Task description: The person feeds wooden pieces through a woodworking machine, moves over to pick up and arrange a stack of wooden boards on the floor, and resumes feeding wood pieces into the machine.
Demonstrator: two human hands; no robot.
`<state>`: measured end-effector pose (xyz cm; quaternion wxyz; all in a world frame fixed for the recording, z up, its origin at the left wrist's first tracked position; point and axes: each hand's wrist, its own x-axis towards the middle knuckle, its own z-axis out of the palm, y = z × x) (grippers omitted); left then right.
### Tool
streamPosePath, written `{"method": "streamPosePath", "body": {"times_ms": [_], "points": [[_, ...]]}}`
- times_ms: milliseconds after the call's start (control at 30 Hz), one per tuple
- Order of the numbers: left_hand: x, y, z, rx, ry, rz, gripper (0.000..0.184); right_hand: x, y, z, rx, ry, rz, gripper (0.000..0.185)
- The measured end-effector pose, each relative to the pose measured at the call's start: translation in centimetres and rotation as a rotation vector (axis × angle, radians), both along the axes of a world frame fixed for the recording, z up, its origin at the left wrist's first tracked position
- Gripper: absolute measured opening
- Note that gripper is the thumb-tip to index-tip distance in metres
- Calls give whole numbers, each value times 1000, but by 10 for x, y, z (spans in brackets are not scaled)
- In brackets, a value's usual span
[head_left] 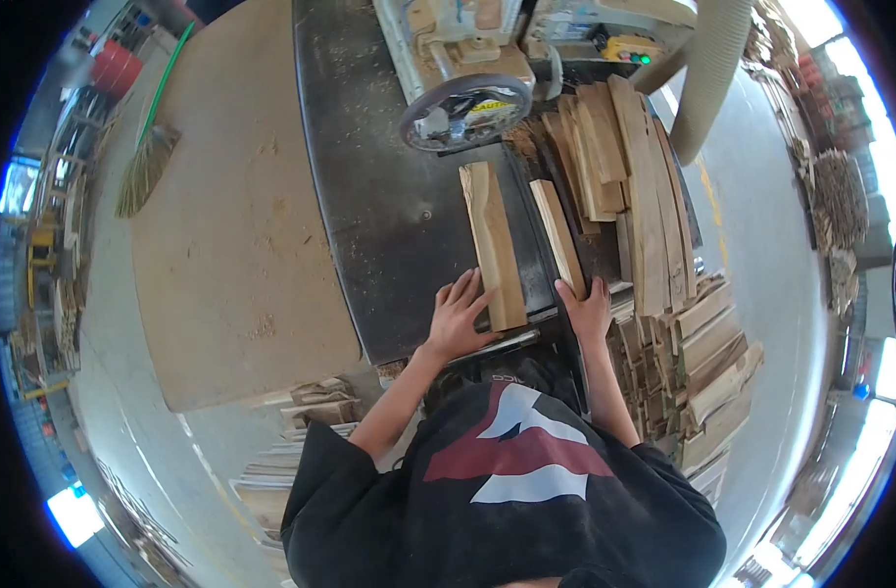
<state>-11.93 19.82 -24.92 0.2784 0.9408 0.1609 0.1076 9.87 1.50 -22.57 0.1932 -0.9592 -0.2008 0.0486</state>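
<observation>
Shirt (pixel 526 519): black, printed
Left hand (pixel 458 316): spread apart, touching wide board (pixel 495 245)
Right hand (pixel 587 312): at narrow strip (pixel 557 233), can't tell if clamped

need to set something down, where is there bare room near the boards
Mostly bare: the brown panel between the broom and the black table; also the black table left of the wider board, both dusted with shavings. Crowded: right of the narrower board, where wood strips pile up.

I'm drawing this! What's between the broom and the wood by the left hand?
From the broom to that wood piece, the head view shows a tan board, then a dark tabletop.
</observation>
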Motion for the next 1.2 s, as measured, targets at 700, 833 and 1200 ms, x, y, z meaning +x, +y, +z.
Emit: {"method": "streamPosePath", "body": {"times_ms": [700, 833, 1200], "points": [[116, 9, -28, 70, -20, 55, 129, 5, -7, 4, 136, 95, -80, 77], [111, 14, -30, 77, -67, -8, 130, 8, -6, 12, 155, 137, -82, 72], [168, 9, -37, -53, -26, 461, 75, 5, -3, 12, 315, 21, 72, 57]]}}
